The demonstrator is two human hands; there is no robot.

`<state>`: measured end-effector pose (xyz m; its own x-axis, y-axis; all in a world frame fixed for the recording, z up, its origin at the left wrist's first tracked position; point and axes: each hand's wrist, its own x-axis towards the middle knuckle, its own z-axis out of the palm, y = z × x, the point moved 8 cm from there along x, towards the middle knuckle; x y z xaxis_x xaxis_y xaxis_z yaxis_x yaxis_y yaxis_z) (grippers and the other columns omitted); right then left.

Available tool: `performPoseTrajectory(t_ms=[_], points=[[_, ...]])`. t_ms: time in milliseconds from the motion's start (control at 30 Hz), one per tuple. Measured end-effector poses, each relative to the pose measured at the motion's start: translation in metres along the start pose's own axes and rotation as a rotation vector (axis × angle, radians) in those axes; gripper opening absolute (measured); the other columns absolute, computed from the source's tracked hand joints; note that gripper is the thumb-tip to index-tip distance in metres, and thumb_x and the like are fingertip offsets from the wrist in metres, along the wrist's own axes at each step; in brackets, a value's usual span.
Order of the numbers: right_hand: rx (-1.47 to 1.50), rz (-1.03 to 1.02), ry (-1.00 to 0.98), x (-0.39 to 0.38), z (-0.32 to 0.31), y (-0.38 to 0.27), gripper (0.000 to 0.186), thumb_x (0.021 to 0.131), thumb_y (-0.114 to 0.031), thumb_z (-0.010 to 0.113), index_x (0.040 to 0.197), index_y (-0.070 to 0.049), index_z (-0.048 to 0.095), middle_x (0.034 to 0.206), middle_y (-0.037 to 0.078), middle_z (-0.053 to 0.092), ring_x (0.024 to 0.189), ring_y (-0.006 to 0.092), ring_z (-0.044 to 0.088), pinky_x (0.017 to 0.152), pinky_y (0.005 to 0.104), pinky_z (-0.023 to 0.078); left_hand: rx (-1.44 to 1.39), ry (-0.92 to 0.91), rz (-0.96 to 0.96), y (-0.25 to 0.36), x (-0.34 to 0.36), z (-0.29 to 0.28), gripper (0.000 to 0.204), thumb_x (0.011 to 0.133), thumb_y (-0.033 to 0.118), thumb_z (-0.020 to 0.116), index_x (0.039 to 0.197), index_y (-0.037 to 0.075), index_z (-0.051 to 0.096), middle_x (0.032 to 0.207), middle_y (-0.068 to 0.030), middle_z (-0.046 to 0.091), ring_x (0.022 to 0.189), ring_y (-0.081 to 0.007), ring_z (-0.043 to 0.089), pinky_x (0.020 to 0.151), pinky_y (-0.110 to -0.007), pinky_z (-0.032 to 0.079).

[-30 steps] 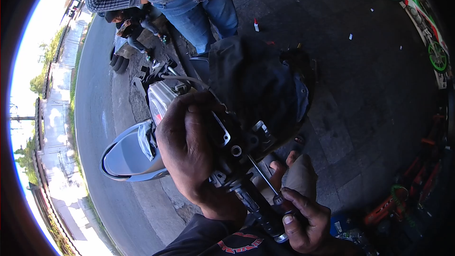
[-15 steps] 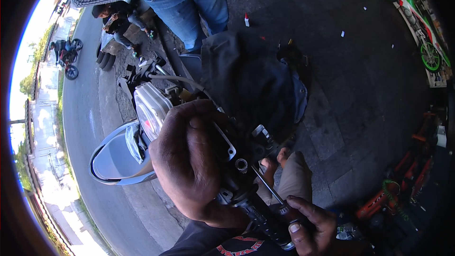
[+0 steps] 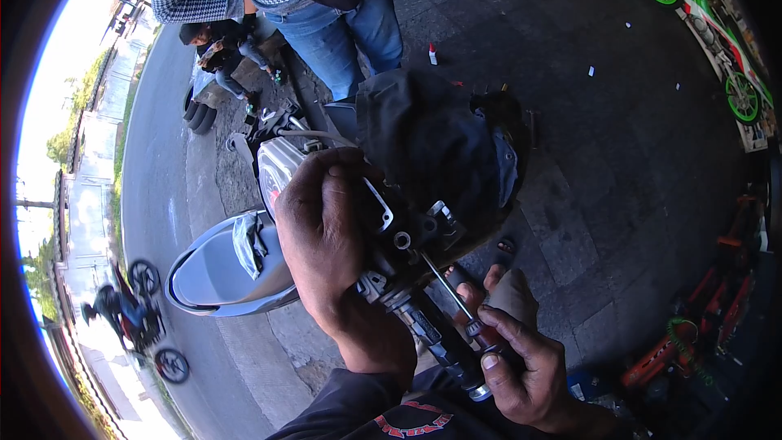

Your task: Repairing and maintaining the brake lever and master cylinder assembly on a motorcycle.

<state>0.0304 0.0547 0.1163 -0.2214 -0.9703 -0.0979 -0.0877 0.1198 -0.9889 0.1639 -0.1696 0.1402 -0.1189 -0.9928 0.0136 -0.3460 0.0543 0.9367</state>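
Note:
My left hand (image 3: 326, 220) is closed over the dark part of a motorcycle handlebar, beside the clear-covered instrument cluster (image 3: 279, 165). Its fingertips are hidden behind the hand, so what they grip does not show. In my right hand (image 3: 521, 371), thumb and fingers pinch the dark red handle of a screwdriver (image 3: 448, 287). The thin metal shaft slants up to the left, its tip at the handlebar fittings just below a round metal ring (image 3: 401, 240). Under the shaft runs a black ribbed handlebar grip (image 3: 440, 342) with a metal end.
Dark cloth (image 3: 432, 130) covers part of the motorcycle beyond the handlebar. A person in jeans (image 3: 326, 45) stands at the far side, and another person (image 3: 220, 49) sits by the road. A grey scooter seat (image 3: 228, 269) lies left; orange-red equipment (image 3: 676, 342) stands at right.
The view has shifted slightly, and both hands appear a little higher. The screwdriver stays in my right hand. On the road at left, a passing motorcycle has come nearer.

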Motion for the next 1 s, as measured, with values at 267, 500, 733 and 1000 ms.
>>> performPoseTrajectory(t_ms=[267,500,733,1000], points=[[-0.070,0.087,0.094,-0.002,-0.005,-0.007,0.040,0.101,-0.014,0.055,0.134,0.006,0.064,0.123,0.021,0.072,0.116,0.0277,0.069,0.101,0.0364,0.052,-0.050,0.052,-0.013,-0.006,-0.003,-0.001,0.026,0.105,0.009,0.047,0.109,-0.006,0.068,0.089,-0.0122,0.075,0.067,-0.0119,0.064,0.060,-0.027,0.049],[0.043,0.217,0.100,-0.001,-0.001,0.004,0.042,0.100,-0.017,0.059,0.134,0.007,0.064,0.122,0.022,0.072,0.111,0.0275,0.070,0.098,0.0363,0.054,-0.174,0.040,-0.030,-0.023,-0.007,0.007,0.027,0.105,0.009,0.047,0.109,-0.006,0.068,0.086,-0.0118,0.074,0.067,-0.0114,0.064,0.060,-0.026,0.049],[0.133,0.257,0.140,-0.001,0.002,0.013,0.044,0.098,-0.014,0.058,0.135,0.008,0.062,0.123,0.021,0.072,0.113,0.0289,0.069,0.101,0.0373,0.052,-0.149,0.022,-0.002,-0.023,-0.009,0.007,0.026,0.105,0.010,0.048,0.110,-0.006,0.068,0.084,-0.0116,0.073,0.066,-0.0117,0.065,0.060,-0.026,0.049],[-0.059,0.085,0.088,0.002,0.000,-0.005,0.044,0.098,-0.014,0.057,0.137,0.007,0.061,0.140,0.027,0.062,0.137,0.0400,0.054,0.117,0.0458,0.037,-0.040,-0.001,0.020,-0.005,-0.001,0.001,0.027,0.106,0.011,0.048,0.110,-0.007,0.068,0.086,-0.0119,0.075,0.067,-0.0128,0.066,0.061,-0.027,0.050]])
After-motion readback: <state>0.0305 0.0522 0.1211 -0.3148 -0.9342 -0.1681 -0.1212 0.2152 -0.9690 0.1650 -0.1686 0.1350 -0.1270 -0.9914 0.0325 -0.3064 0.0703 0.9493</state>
